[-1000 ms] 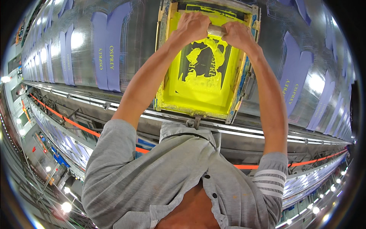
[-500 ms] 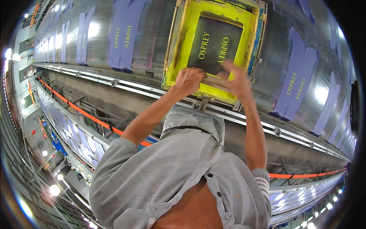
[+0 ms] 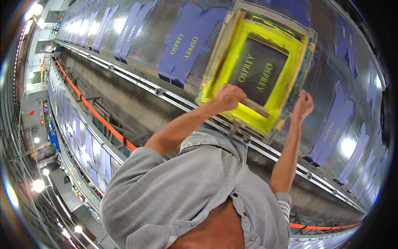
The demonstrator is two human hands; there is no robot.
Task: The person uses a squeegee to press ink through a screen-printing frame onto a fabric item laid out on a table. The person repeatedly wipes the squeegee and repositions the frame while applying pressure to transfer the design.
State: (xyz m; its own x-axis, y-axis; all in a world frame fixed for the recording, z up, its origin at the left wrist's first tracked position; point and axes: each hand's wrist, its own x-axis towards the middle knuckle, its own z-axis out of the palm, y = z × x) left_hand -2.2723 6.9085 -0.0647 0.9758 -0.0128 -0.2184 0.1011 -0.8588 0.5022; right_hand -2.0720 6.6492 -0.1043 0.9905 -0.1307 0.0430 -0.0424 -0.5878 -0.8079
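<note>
A screen-printing frame [image 3: 233, 50] with a bright yellow border and a dark mesh window [image 3: 259, 68] is over the long table in front of me. My left hand [image 3: 227, 98] is closed on one end of a squeegee [image 3: 256, 107], a narrow bar lying across the near part of the yellow border. Just outside the frame's right side is my right hand [image 3: 304, 105], its fingers curled closed. Whether it grips the frame's edge or anything else is hidden. Pale lettering shows on the mesh window.
Purple printed pieces [image 3: 188, 43] lie on the shiny table to the left, and more purple pieces [image 3: 331, 128] to the right. A metal rail [image 3: 182, 98] with clamps runs along the near edge. Behind me are an orange bar [image 3: 89, 103] and another table with purple pieces.
My right hand has moved from over the frame's near right part to beyond its right side, and its fingers have closed. The view has turned. My left hand stays on the squeegee.
</note>
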